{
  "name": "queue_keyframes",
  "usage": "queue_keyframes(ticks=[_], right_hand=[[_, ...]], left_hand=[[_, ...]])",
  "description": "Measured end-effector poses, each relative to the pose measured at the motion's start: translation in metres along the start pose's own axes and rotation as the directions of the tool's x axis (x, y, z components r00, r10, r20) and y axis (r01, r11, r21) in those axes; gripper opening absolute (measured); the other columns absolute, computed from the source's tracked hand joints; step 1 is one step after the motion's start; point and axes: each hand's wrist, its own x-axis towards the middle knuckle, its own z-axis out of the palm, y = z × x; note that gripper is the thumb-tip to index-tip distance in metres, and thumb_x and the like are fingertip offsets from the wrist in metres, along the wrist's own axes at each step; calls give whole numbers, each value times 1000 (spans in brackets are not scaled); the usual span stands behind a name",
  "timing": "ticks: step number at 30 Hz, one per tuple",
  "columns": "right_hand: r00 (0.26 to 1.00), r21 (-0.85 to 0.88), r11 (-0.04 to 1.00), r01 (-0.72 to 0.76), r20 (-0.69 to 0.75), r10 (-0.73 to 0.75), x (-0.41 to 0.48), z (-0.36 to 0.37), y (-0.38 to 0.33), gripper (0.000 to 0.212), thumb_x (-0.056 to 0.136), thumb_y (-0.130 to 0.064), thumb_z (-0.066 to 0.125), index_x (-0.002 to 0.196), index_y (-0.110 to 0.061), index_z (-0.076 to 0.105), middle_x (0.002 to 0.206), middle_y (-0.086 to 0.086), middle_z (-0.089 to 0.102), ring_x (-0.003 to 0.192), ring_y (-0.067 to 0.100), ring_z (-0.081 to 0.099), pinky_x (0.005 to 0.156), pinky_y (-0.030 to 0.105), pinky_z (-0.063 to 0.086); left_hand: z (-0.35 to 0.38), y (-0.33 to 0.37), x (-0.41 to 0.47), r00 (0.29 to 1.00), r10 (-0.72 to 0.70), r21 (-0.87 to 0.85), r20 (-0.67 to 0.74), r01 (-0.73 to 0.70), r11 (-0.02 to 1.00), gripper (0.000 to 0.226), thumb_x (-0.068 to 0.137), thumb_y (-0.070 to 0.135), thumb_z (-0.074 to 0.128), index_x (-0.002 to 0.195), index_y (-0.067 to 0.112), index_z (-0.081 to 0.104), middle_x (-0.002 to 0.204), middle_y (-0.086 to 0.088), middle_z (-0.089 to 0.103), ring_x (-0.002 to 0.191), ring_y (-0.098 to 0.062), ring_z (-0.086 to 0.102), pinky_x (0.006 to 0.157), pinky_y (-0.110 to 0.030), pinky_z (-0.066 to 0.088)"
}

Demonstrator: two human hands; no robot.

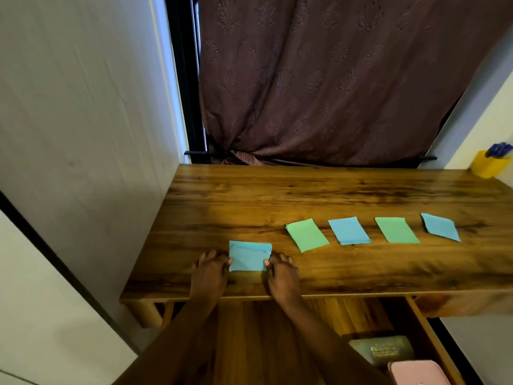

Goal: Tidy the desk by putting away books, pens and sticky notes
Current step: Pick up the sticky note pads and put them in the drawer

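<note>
Left hand point(211, 269) and right hand point(281, 270) pinch the near corners of the blue sticky pad point(249, 257), lying near-left on the worktop point(305, 195); best squared between both thumbs, then lifted level so loose sheets don't fan.

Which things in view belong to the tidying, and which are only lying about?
Job: blue square sticky-note pad gripped by left hand and right hand; two green paper pads; two more blue paper pads; yellow plastic cup of blue pens; open wooden drawer.
Lying about: brown patterned curtain; black rail; white wall.
</note>
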Motion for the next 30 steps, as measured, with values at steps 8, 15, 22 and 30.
queue_keyframes(ticks=[8, 15, 22, 30], right_hand=[[996, 501, 863, -67, 85, 27, -31, -19, -15, 24, 96, -27, 49, 115, -17, 60, 110, -4, 63, 101, 9, 57, 73, 17, 44], [922, 696, 653, -300, 387, 10, -104, 18, -16, 12, 91, -10, 57, 87, -21, 58, 83, -4, 62, 76, 12, 60, 56, 19, 48], [749, 421, 731, -537, 637, 183, -114, 88, -8, 12, 95, -17, 51, 106, -12, 54, 98, 4, 58, 75, 13, 56, 46, 13, 41], [764, 379, 745, -550, 588, 265, -89, 133, -37, 4, 93, -10, 54, 91, -12, 50, 99, 12, 54, 82, 27, 59, 55, 35, 54]], left_hand=[[-33, -6, -34, 992, -2, -367, -123, -44, 929, 29, 94, 33, 51, 109, 17, 69, 107, 1, 66, 101, -19, 60, 85, -34, 50], [-42, -45, -141, 986, -156, -386, -56, 123, 914, 22, 87, 41, 60, 104, 31, 70, 95, 19, 63, 85, -1, 61, 67, -14, 49], [-11, -86, -184, 957, -289, -82, 4, 288, 954, 68, 89, 58, 25, 146, 22, 30, 143, -8, 43, 125, -29, 43, 90, -43, 47], [-4, -89, -181, 957, -283, -8, 60, 284, 959, 67, 92, 48, 23, 152, 22, 5, 147, -10, 38, 130, -29, 41, 101, -45, 37]])
